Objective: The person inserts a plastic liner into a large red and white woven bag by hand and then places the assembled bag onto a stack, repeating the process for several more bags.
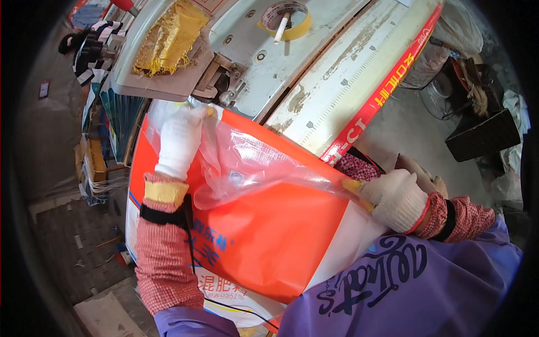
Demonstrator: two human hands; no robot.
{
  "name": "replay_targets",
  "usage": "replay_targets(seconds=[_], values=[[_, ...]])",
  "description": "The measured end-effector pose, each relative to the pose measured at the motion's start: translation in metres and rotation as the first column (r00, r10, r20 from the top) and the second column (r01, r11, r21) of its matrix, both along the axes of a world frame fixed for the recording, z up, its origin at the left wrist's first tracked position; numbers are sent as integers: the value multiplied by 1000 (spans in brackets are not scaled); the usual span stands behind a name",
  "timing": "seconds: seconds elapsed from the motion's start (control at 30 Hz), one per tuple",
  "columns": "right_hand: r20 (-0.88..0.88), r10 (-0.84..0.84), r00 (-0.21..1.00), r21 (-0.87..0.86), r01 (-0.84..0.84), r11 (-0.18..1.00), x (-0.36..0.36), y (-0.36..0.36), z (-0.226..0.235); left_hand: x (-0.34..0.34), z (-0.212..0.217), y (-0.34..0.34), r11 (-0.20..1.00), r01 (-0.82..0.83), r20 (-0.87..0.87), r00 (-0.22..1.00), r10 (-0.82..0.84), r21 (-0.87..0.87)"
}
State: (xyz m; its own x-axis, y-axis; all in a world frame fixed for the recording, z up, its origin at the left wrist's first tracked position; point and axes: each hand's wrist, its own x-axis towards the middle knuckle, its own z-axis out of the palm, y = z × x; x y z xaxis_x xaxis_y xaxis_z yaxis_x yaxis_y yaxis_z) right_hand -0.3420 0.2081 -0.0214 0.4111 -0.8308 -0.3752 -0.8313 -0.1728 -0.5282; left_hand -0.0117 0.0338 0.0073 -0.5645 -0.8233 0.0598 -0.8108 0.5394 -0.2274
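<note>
An orange and white printed sack (281,230) with blue lettering lies across my lap and against the machine's edge. Along its upper edge runs a clear plastic liner (247,157), crumpled at the left and stretched toward the right. My left hand (182,137), in a white glove with a yellow fingertip, is closed on the sack's top left edge, close beside the metal sewing parts (222,81). At the sack's right edge, my right hand (398,199) pinches the rim between yellow-tipped glove fingers. The parts of the edge under the fingers are hidden.
The pale machine table (331,78) carries a printed ruler scale and a red strip along its edge. On it lie a tape roll (295,25) with a cigarette across it and a yellow cloth pad (174,36). Stacked sacks (118,118) stand left; a dark box (483,135) stands right.
</note>
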Motion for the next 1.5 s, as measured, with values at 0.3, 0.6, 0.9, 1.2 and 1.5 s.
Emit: replay_targets(seconds=[0.3, 0.6, 0.9, 1.2, 1.5], values=[[-20, 230, 973, -353, -222, 909, 97, -90, -3, 151, 13, -134, 967, -105, 67, 990, 124, -231], [183, 286, 941, -445, -180, 877, 151, -178, -15, -1, 89, -38, 970, -219, 297, 938, 180, 104], [189, 712, 676, -223, -676, 702, 148, -232, 0, -191, 117, 84, 676, 256, 177, 847, -502, 691], [-249, 786, 566, -464, -782, 416, 168, -229, -18, -150, 173, 89, 366, -499, 413, 863, 291, 785], [-188, 644, 742, -414, -654, 632, 161, -145, -12, -173, 117, 203, 470, -90, 404, 667, -626, 878]])
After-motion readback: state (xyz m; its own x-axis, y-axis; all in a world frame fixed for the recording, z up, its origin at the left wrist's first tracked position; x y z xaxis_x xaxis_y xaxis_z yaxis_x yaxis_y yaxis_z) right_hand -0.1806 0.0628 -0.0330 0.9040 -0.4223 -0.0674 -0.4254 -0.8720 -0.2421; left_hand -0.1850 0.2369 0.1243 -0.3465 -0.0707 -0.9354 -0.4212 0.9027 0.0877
